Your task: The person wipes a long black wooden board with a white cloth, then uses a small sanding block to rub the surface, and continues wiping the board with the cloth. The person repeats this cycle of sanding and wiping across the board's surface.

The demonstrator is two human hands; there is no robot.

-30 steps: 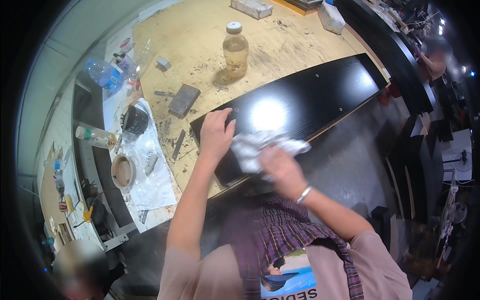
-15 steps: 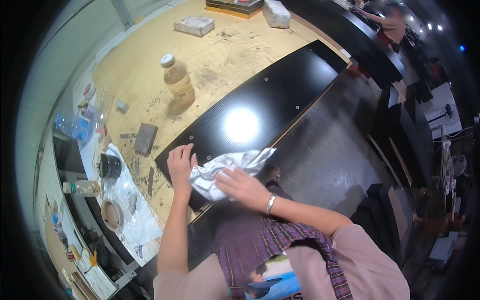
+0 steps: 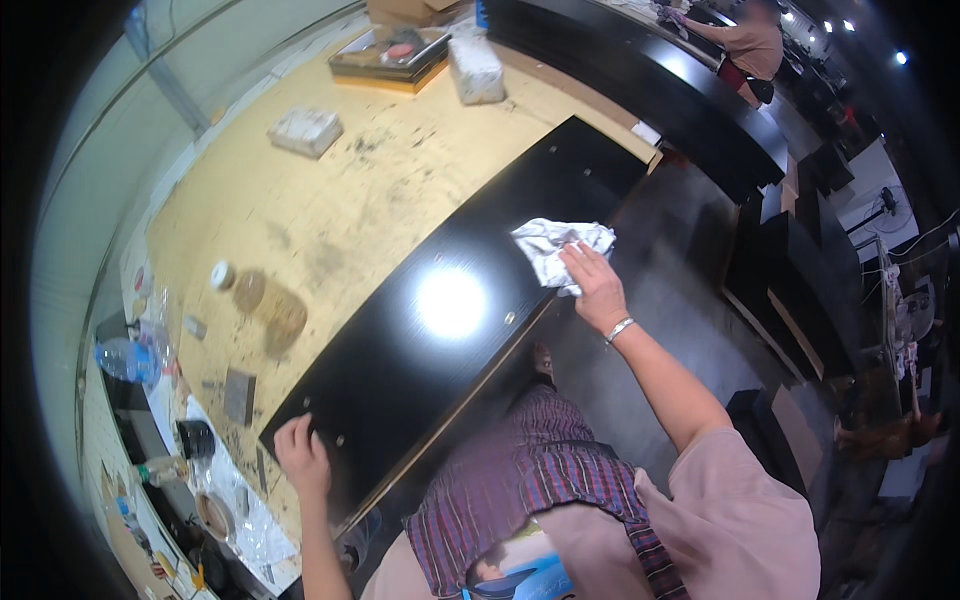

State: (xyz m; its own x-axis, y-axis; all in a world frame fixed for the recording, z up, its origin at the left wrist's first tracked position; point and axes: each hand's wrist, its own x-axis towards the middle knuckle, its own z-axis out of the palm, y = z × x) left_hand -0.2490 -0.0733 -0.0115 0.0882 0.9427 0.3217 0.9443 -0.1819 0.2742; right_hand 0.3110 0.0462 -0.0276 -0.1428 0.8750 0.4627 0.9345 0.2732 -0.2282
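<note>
A long black wooden panel with small metal fittings set in its face lies slantwise along the table's edge. Near its far right part, my right hand presses a crumpled white cloth against the surface by the edge facing me. That hand's fingers are closed on the cloth, whose underside is hidden. At the panel's near left end rests my left hand, fingers stretched out and holding nothing. A bright light reflection shows on the panel between the two hands.
On the smudged yellow tabletop stand a bottle of amber liquid, a grey block and a white wrapped block. A tray sits at the back. Several black panels lie beyond; another person works there.
My right hand has carried the cloth from the panel's near left end up toward its far right part. My left hand stays at the near end. The view has shifted.
</note>
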